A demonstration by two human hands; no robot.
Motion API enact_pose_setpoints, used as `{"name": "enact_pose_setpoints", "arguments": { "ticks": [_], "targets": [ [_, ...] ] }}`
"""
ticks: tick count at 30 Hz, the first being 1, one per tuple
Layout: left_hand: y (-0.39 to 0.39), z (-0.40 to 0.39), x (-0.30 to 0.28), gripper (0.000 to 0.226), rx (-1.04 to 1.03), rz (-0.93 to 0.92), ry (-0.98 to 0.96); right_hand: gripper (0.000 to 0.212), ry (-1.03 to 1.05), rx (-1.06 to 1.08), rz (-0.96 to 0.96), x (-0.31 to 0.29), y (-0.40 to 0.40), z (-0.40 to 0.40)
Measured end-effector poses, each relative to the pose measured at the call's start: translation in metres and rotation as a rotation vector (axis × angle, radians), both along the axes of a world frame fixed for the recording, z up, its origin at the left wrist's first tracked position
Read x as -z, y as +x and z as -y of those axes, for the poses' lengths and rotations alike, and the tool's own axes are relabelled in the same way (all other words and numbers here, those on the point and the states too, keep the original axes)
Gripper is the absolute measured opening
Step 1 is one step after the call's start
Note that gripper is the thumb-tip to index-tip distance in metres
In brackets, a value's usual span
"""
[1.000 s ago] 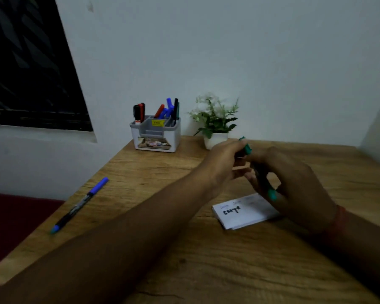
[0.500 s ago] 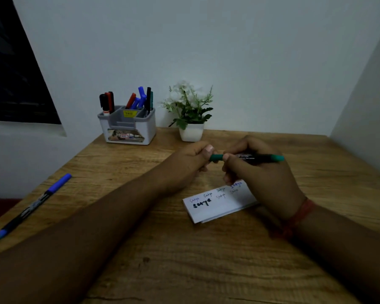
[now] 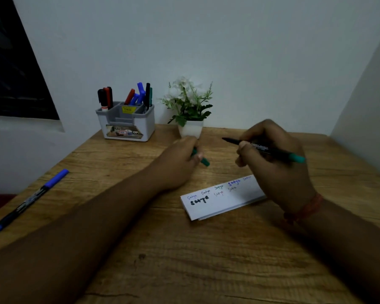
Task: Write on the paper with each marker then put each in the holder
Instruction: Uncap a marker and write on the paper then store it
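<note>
My right hand (image 3: 279,163) grips an uncapped black marker with a teal end (image 3: 272,150), its tip pointing left above the desk. My left hand (image 3: 180,163) holds the marker's teal cap (image 3: 203,160) between its fingers, a short way left of the tip. A folded white paper (image 3: 222,200) with several small written words lies on the desk below both hands. The grey and white holder (image 3: 126,122) stands at the back left with several markers upright in it. A blue-capped marker (image 3: 29,200) lies near the desk's left edge.
A small white pot with a green plant (image 3: 190,110) stands just right of the holder, behind my left hand. The wooden desk (image 3: 184,260) meets white walls at the back and right. A dark window is at the far left.
The cap has come off the teal marker: my left hand pulled it away to the left while my right hand moved right with the marker. The view has shifted slightly.
</note>
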State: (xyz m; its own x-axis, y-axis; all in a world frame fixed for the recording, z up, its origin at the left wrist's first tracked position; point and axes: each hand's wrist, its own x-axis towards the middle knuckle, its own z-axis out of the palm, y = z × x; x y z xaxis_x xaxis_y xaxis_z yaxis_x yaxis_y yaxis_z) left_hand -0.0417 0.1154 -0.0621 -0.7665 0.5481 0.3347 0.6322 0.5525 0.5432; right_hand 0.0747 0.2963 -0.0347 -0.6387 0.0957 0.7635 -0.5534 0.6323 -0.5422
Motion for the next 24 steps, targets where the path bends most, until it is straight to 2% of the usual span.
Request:
{"name": "enact_pose_setpoints", "arguments": {
  "ticks": [3,8,13,16,21,24],
  "targets": [
    [-0.002,0.000,0.006,0.010,0.027,-0.027,-0.117,0.012,-0.057,0.004,0.043,0.001,-0.004,-0.009],
    [0.000,0.002,0.004,0.019,0.044,0.002,-0.120,0.013,-0.063,0.019,0.081,0.002,-0.008,-0.013],
    [0.000,0.003,0.002,0.059,-0.078,-0.125,-0.195,0.014,-0.104,-0.015,0.121,0.004,-0.011,-0.014],
    [-0.001,0.000,0.004,0.075,-0.113,-0.200,-0.241,0.014,-0.171,-0.021,0.155,0.002,-0.013,-0.015],
    [0.003,-0.006,0.009,0.081,-0.126,-0.307,-0.284,0.009,-0.350,-0.027,0.191,-0.018,-0.006,-0.020],
    [0.003,-0.009,0.011,0.081,-0.135,-0.349,-0.307,0.010,-0.277,0.010,0.274,-0.025,0.007,-0.023]
  ]
}}
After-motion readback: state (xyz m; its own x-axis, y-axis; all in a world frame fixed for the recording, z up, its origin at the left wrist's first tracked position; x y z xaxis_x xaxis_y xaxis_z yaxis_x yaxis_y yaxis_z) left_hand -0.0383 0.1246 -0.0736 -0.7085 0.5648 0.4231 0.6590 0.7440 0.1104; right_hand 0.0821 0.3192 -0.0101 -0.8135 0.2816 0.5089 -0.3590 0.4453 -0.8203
